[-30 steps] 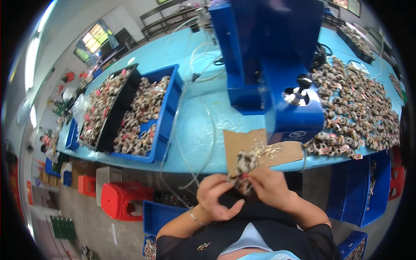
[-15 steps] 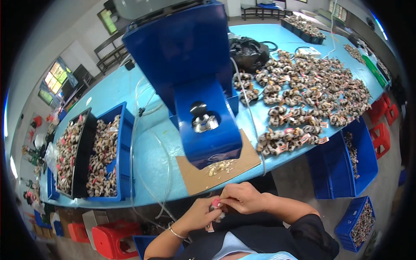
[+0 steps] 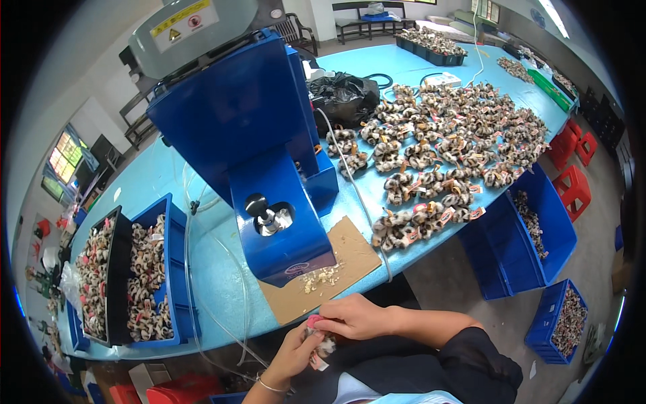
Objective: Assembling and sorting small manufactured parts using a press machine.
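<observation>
Close to my body, just off the table's near edge, both hands are closed on one small plush toy [image 3: 326, 347] with grey-and-white fur, a pink part and a dangling paper tag. My left hand [image 3: 294, 351], with a bracelet at the wrist, grips its furry body. The fingers of my right hand [image 3: 356, 316] pinch the pink part at the top. Beyond my hands stands a blue machine [image 3: 276, 249] with a metal nozzle [image 3: 272, 221] in a round recess. Under its front lies a cardboard sheet [image 3: 350, 259] with pale crumbs of stuffing [image 3: 321, 279].
Many similar plush toys [image 3: 437, 158] cover the table's right side beside a black plastic bag [image 3: 346, 101]. At left stand a black crate [image 3: 121, 283] and a blue crate [image 3: 180, 269] of toys. Blue bins [image 3: 505, 262] and red stools [image 3: 572, 192] stand on the floor at right. Clear hoses [image 3: 245, 296] cross the table.
The view has swung right, so the machine and table sit further left in the picture. Both hands still hold the plush toy, its tag now hanging more plainly in sight.
</observation>
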Available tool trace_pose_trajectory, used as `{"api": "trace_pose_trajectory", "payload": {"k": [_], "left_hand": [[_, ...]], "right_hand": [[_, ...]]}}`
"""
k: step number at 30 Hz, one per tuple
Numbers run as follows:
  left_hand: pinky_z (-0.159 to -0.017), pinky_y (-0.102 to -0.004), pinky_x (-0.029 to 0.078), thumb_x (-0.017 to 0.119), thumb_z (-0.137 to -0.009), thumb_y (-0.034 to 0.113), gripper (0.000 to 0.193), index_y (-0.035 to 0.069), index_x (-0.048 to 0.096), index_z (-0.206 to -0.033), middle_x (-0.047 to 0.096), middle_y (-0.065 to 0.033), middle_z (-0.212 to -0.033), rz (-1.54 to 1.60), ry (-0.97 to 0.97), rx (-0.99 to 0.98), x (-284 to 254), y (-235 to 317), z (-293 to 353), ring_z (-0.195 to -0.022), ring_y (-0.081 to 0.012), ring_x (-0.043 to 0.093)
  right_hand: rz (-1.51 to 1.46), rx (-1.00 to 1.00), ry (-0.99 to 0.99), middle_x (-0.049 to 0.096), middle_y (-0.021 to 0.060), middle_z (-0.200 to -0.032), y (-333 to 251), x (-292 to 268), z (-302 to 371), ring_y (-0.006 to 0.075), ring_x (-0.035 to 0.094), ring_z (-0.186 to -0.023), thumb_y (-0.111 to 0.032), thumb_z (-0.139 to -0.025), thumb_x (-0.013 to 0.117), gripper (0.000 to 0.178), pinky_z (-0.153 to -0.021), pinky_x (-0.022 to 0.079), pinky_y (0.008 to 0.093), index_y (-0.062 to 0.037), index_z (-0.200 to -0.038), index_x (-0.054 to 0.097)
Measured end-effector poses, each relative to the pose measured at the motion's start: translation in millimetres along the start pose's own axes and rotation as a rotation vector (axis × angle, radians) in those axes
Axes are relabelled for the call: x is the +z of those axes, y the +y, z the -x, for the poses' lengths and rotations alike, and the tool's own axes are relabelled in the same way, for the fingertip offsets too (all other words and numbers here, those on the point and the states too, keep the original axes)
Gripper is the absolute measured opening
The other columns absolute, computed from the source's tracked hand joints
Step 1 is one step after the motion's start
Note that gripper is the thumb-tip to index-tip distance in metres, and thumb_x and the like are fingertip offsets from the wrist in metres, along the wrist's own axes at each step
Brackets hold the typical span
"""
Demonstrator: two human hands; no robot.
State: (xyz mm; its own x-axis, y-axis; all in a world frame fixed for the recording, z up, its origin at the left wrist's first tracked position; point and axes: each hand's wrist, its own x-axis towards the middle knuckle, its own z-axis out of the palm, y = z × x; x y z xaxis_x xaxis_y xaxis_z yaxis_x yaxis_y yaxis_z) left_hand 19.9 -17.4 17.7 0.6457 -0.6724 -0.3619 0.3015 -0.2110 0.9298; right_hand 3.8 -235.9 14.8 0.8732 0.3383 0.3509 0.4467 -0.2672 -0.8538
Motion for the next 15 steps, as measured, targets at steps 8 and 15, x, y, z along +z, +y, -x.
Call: {"api": "trace_pose_trajectory", "payload": {"k": [8, 15], "left_hand": [[-0.087, -0.0271, 0.051, 0.057, -0.095, 0.006, 0.03, 0.003, 0.055, -0.125, 0.063, -0.0036, -0.107, 0.396, -0.187, -0.073, -10.3, -10.1, -15.4, -0.098, -0.0125, 0.063], [-0.078, -0.0224, 0.049, 0.065, -0.095, 0.012, 0.026, 0.003, 0.063, -0.118, 0.066, -0.0005, -0.1, 0.301, -0.077, 0.003, -17.7, -8.8, -5.6, -0.09, -0.0079, 0.062]], "right_hand": [[0.024, -0.045, -0.145, 0.057, 0.0103, -0.069, 6.0, -20.4, 5.5, 0.0303, 0.059, -0.062, -0.021, -0.096, 0.064, 0.021, -0.055, 0.044, 0.0388, -0.0052, -0.081, 0.065], [0.021, 0.067, -0.21, 0.06, 0.0125, -0.074, 1.7, -22.7, -9.4, 0.0303, 0.061, -0.065, -0.017, -0.094, 0.065, 0.015, -0.059, 0.047, 0.0377, -0.0038, -0.087, 0.066]]}}
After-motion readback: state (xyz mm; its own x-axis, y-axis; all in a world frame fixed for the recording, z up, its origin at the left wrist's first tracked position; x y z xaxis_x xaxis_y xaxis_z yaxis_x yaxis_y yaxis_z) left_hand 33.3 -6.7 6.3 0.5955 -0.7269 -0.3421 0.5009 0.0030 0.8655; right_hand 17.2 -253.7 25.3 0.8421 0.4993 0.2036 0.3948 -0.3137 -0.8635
